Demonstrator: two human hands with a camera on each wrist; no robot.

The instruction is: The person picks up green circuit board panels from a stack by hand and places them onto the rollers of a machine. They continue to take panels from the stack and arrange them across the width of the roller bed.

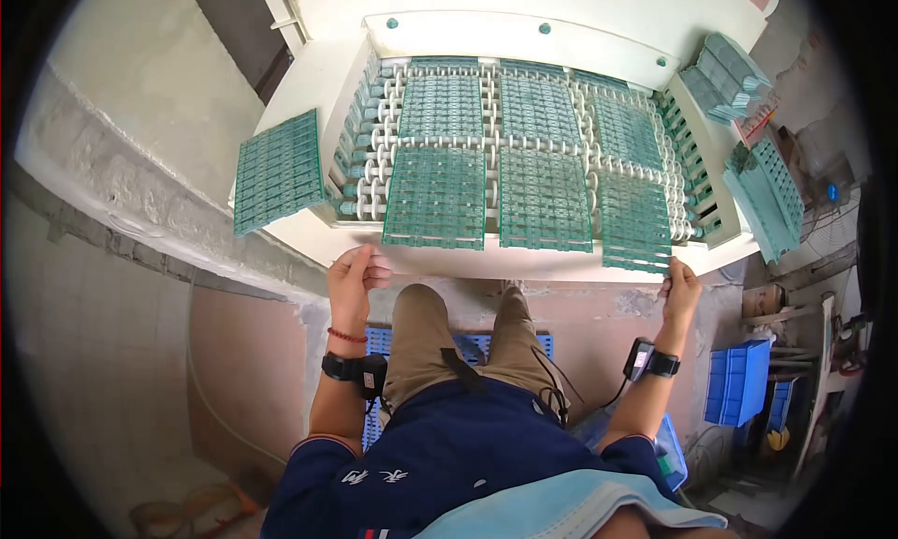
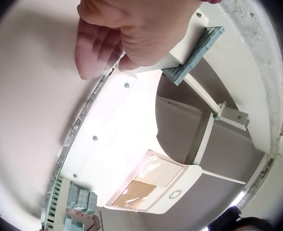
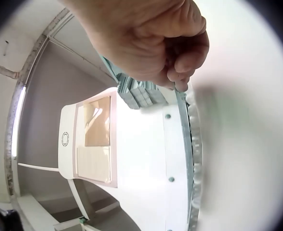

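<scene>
White conveyor edge (image 1: pixel 524 266): left hand (image 1: pixel 354 275) curled, empty; right hand (image 1: pixel 680 286) pinches green panel (image 1: pixel 638 223).

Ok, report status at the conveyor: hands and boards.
Left hand curled at the machine's front edge, empty. Right hand pinching the near-right green board. Nothing blocking; other boards lie on the rollers.

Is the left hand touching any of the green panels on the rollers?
No: the left hand rests at the machine's white front edge, apart from the nearest green panel.
</scene>
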